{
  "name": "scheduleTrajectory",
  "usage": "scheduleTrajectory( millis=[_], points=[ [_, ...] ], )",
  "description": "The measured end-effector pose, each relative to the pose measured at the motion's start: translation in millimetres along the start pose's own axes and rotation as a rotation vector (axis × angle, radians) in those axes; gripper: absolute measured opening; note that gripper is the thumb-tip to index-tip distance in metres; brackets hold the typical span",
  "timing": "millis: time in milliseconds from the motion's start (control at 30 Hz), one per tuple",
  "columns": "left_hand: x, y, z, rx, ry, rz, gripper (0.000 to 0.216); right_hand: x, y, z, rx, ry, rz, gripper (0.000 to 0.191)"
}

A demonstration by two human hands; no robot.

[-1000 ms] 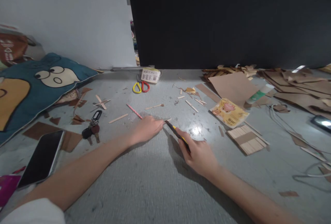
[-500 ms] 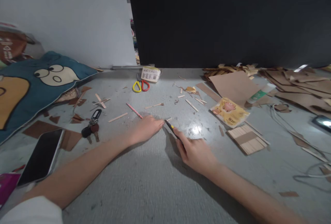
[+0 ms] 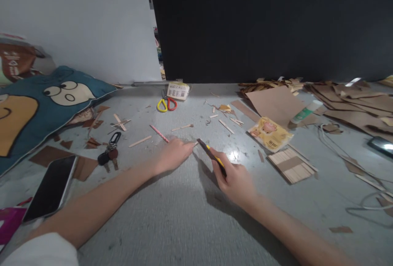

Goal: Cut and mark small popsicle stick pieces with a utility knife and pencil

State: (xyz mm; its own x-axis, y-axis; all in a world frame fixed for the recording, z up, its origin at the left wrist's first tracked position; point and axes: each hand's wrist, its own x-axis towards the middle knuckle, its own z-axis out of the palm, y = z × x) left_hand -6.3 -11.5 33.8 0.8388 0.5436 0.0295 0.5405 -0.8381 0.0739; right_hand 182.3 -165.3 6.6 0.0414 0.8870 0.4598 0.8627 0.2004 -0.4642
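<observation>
My left hand (image 3: 175,152) rests low over the grey table, fingers closed on a thin wooden stick (image 3: 195,143), of which only a short end pokes out past the fingertips. My right hand (image 3: 236,176) grips a yellow and black utility knife (image 3: 214,155). The knife's front end points up and left, right beside the stick's end; whether the blade touches the wood I cannot tell. Just behind my left hand lies a pink striped stick (image 3: 159,133). Another wooden stick (image 3: 182,127) and a loose stick (image 3: 140,141) lie close by.
Scissors (image 3: 166,104) lie toward the back. At right are a banded bundle of craft sticks (image 3: 291,165), a yellow packet (image 3: 270,134), a glue stick (image 3: 306,111), brown cardboard (image 3: 273,103) and a cable (image 3: 340,155). Keys (image 3: 109,154), a phone (image 3: 50,188) and a blue cushion (image 3: 37,112) occupy the left.
My right hand has tilted the utility knife so more of its yellow side shows, and its front end has shifted slightly up and right. My left hand stays nearly in place.
</observation>
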Motion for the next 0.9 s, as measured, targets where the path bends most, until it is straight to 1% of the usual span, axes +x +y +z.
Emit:
scheduleTrajectory(
  millis=[100,267,367,500,600,800,900],
  points=[
    [0.6,1.5,-0.9,-0.019,-0.021,-0.017,0.033,-4.4,3.1,2.6,-0.081,-0.003,-0.088,0.040],
    [-0.5,5.0,-6.8,0.023,-0.036,-0.016,0.033,-4.0,3.9,4.8,-0.132,-0.041,-0.144,0.041],
    [-2.1,5.4,-8.3,0.030,-0.034,-0.016,0.036,-3.5,3.0,4.4,-0.143,-0.017,-0.155,0.042],
    [-2.6,2.8,-4.7,0.009,-0.011,-0.013,0.037,-3.1,1.7,3.5,-0.151,0.000,-0.151,0.042],
    [-2.0,1.1,-1.8,-0.009,-0.001,-0.012,0.036,-2.8,2.0,3.2,-0.178,0.018,-0.187,0.042],
    [-2.4,2.2,-1.8,-0.048,-0.036,-0.037,0.040,-3.6,5.8,4.1,-0.212,0.038,-0.231,0.043],
    [-2.3,0.9,-1.4,-0.101,-0.030,-0.060,0.041,-3.8,5.8,3.1,-0.203,0.050,-0.241,0.043]
  ],
)
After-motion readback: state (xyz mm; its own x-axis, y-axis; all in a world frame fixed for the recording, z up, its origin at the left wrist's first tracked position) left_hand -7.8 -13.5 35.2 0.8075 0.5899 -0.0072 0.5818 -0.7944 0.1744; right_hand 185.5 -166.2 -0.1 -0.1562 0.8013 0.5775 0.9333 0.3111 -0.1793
